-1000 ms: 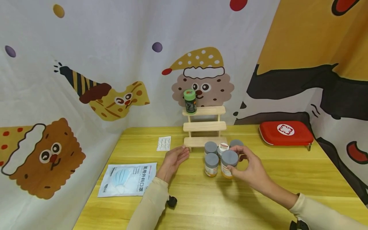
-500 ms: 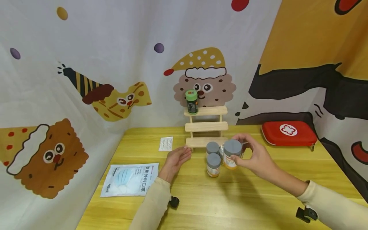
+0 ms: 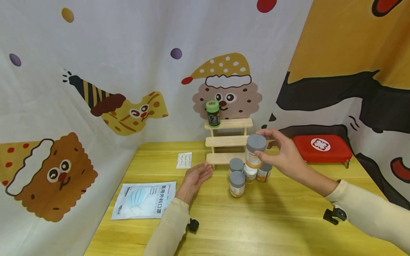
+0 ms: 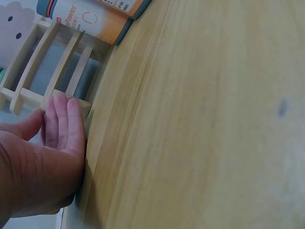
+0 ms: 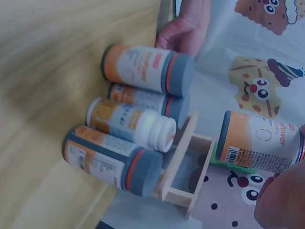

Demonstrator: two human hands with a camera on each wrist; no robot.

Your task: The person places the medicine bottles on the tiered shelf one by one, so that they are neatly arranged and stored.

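Risks, judged, largest first. For the pale wooden three-tier rack (image 3: 225, 141), near the middle of the far edge of the yellow wood-grain tabletop (image 3: 256, 220): shifting if nudged by the left hand (image 3: 195, 179), loosely extended at the bottom tier's left end with nothing gripped, or bumped by the held jar. For that held jar, a white-and-orange cylinder with grey lid (image 3: 252, 158), aloft by the rack's right end, pinched between thumb and fingers of the right hand (image 3: 286, 154): dropping on a slack pinch around a wide body. For the white-capped plastic bottle (image 3: 250, 174), seen just below: toppling if clipped by the jar's base, with close-packed neighbours likewise exposed.

Counts, largest first.
- Rack: 1.
- Red zipped case (image 3: 320, 146), far right corner: 1.
- Pale blue-white mask packet (image 3: 144, 201), left edge: 1.
- Hands: 2.
- Grey-lidded jars: 4; held, 1; upright before the rack, 3 (image 3: 237, 185).
- Black bottle with green lid (image 3: 213, 114), top tier: 1.
- White-capped bottle: 1.
- Flat white printed card (image 3: 184, 160), toward far left corner: 1.
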